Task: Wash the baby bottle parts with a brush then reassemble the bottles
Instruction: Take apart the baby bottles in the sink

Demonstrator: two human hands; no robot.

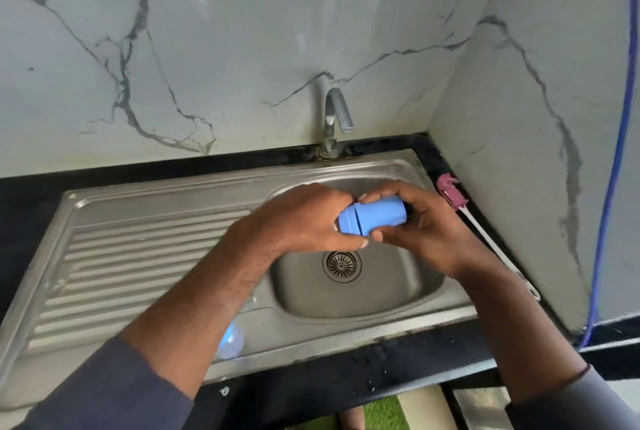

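Held over the sink basin (pixel 374 294), level, between both hands: a blue baby bottle piece (pixel 372 220), opaque, smooth, cylindrical, with a thin groove ringing it near its left end where a collar-like band meets the longer capped section. Long axis roughly horizontal, tilted slightly up toward the right; rounded end pointing right into the right hand (pixel 420 221), banded end tucked into the left hand (pixel 304 218). Left hand wrapped over the banded end, fingers curled on top and thumb pressed underneath, clamped on the piece. Right hand cupped round the other end, fingertips closed against its top and underside. Directly beneath the grip, the round drain (pixel 341 266); behind it, the tap (pixel 337 117) against the marbled wall. Right of the grip, on the dark counter edge, a bottle brush (pixel 453 195) with a pink head and a white handle, lying apart from the hands. Below the left forearm, on the ribbed drainboard (pixel 131 256), a clear bluish part (pixel 231 341), partly hidden, too blurred to identify.
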